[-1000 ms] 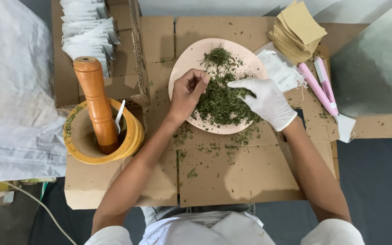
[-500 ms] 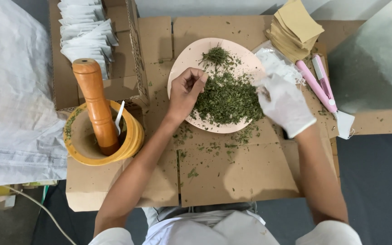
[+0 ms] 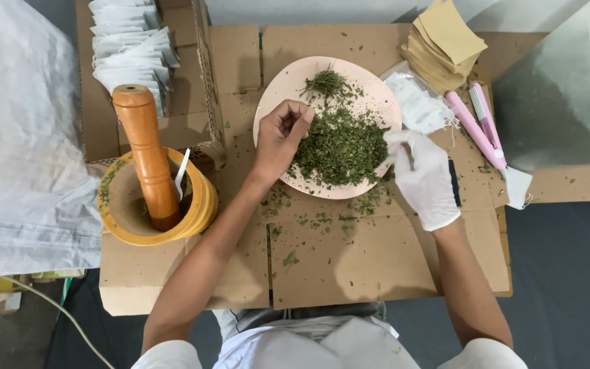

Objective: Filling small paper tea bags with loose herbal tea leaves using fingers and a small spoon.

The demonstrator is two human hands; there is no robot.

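A heap of dry green leaf bits (image 3: 341,149) lies in the middle of a round pale pink plate (image 3: 288,85), and the plate sits on brown cardboard sheets (image 3: 363,260) spread over the tabletop. A small bunch of green stems (image 3: 327,82) lies at the far side of the plate, apart from the big heap. The bare left hand (image 3: 280,137) rests over the left side of the plate with its fingers curled in and pinched together at the edge of the heap; whether any bits are between them is too small to tell. The right hand (image 3: 423,174) wears a white glove and sits at the right rim of the plate, its fingers bent together beside the heap; what it grips, if anything, cannot be made out. Loose green crumbs (image 3: 308,220) are scattered on the cardboard just below the plate. To the left stands a yellow wooden mortar (image 3: 203,205) with an orange-brown pestle (image 3: 146,150) leaning upright in it and a little white spoon (image 3: 181,172) beside the pestle. Behind the mortar is a cardboard box (image 3: 192,89) full of white paper packets (image 3: 130,48). At the far right are a stack of tan paper squares (image 3: 445,44), a clear plastic bag (image 3: 418,102) and a pink tool (image 3: 476,126).
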